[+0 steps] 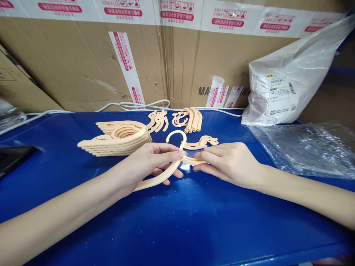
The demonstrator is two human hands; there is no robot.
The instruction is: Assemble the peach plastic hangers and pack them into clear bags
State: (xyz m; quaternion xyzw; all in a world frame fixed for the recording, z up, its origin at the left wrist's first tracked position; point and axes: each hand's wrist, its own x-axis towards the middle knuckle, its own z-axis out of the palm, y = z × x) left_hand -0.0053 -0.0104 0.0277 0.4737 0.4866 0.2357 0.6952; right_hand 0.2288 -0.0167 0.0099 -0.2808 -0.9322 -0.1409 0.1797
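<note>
Hanger (158, 178), peach plastic: I see it just right of hanger stack (116, 142), hook away from me, long axis left-right. Left hand (149, 162) pinching neck; right hand (230, 162) closed over other arm.

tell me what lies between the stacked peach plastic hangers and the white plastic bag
Loose peach plastic hanger parts lie there on the blue table, per the head view.

Blue table (177, 229) stands against taped cardboard boxes (83, 62).
</note>
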